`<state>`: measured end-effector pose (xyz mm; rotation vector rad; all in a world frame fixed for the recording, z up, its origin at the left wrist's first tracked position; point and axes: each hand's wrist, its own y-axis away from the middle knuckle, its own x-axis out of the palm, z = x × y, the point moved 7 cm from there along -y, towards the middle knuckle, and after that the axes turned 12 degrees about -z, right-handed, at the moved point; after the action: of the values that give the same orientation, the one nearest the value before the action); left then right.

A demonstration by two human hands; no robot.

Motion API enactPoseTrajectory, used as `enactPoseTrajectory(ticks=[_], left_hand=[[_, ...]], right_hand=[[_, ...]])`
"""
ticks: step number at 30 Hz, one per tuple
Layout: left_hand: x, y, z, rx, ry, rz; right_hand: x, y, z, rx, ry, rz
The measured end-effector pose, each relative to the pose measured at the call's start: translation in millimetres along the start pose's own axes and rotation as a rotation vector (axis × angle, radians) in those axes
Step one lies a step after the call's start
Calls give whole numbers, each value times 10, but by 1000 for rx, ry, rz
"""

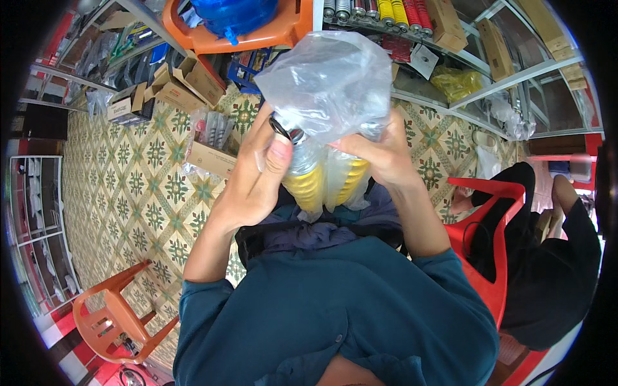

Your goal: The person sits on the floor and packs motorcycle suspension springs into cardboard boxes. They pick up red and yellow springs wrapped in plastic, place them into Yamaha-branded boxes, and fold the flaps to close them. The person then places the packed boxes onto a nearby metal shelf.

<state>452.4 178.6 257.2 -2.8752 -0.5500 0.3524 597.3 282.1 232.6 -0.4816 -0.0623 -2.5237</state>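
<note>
Two shock absorbers with yellow coil springs, a left one (305,186) and a right one (352,179), stand side by side over my lap in clear plastic wrapping. A crumpled clear plastic bag (328,83) covers their upper ends. My left hand (257,170) is closed round the upper part of the left one, its thumb lying below a black ring (280,127). On the other side, my right hand (386,157) grips the top of the right one through the plastic, thumb pointing inward. Some fingers of both hands are hidden behind the bag.
An orange plastic chair (302,22) bearing a blue plastic bundle (235,14) stands ahead. Metal shelving (476,61) at the right front carries several coil springs. Open cardboard boxes (183,80) lie left ahead. A person (547,276) sits beside a red chair (479,186) at my right.
</note>
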Motion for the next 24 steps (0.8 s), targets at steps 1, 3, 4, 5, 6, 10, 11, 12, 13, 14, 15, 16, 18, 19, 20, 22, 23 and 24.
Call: enactPoseTrajectory(ticks=[1, 3, 4, 5, 6, 10, 11, 12, 13, 14, 15, 16, 18, 19, 20, 22, 23, 24], left_hand=[[-28, 12, -46, -30, 25, -19], [-72, 65, -135, -39, 78, -64], [-66, 110, -190, -21, 112, -89], [-62, 131, -194, -19, 196, -155], [-53, 148, -199, -9, 278, -219], [-36, 202, -377, 56, 119, -326], [-49, 190, -419, 91, 147, -373], [-45, 167, -469, 126, 176, -420], [-57, 159, -509, 161, 204, -467], [-51, 162, -491, 146, 198, -473], [-46, 168, -465, 132, 192, -480], [-46, 170, -446, 117, 187, -487], [-79, 162, -487, 149, 224, -492], [-110, 153, -516, 165, 242, -495], [-134, 128, -588, 171, 282, -459], [-115, 107, -581, 208, 196, -429], [-116, 103, -577, 227, 153, -416], [-168, 113, -545, 180, -1, -384]], right_hand=[[-34, 9, 29, -43, 8, 2], [-29, 15, 83, -57, 28, 17], [3, 24, 136, -84, 32, 7], [38, 32, 191, -113, 40, -4], [95, 57, 223, -111, 38, 18], [246, 129, 388, -167, 75, 68], [262, 148, 432, -203, 103, 77], [281, 161, 476, -240, 130, 86], [298, 180, 524, -284, 161, 103], [308, 201, 540, -302, 177, 109], [318, 222, 555, -319, 194, 114], [331, 238, 550, -310, 194, 109], [336, 244, 508, -270, 262, 114], [332, 232, 467, -240, 332, 127], [321, 236, 419, -207, 406, 138], [339, 265, 374, -264, 378, 130], [350, 273, 363, -293, 363, 128], [329, 262, 395, -276, 341, 96]])
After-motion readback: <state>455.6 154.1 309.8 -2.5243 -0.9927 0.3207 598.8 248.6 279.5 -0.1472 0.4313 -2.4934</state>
